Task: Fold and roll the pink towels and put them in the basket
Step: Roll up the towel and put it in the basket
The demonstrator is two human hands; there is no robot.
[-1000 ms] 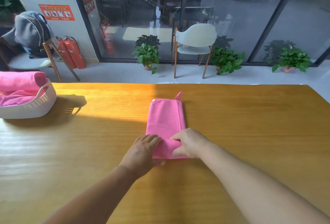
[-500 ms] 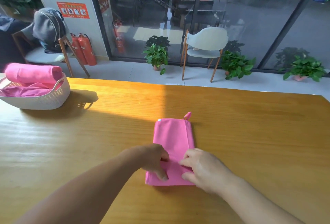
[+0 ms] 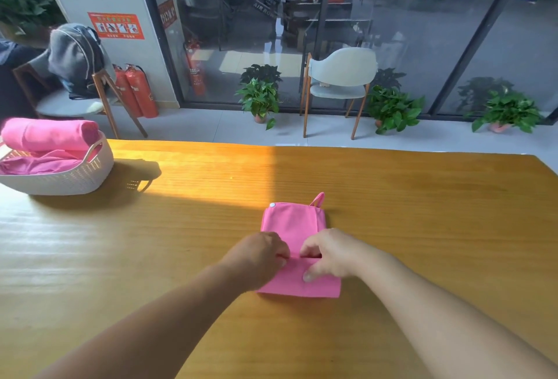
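A pink towel [image 3: 291,224] lies folded into a narrow strip on the wooden table [image 3: 422,212], its hanging loop and a white snap at the far end. Its near end is turned over into a flap. My left hand [image 3: 259,253] and my right hand [image 3: 327,253] sit side by side on that flap, fingers curled and pinching its folded edge. At the table's far left stands a white woven basket [image 3: 75,179] with a rolled pink towel [image 3: 51,134] on top of loose pink cloth.
Beyond the table's far edge are a pale chair [image 3: 338,83], potted plants [image 3: 259,98], red fire extinguishers [image 3: 136,92] and glass doors. A chair with a grey backpack [image 3: 75,58] stands behind the basket. Sunlight falls across the table's left half.
The near end of the towel has been turned over away from me. Both hands have moved up the strip with it, and the view has tilted down.
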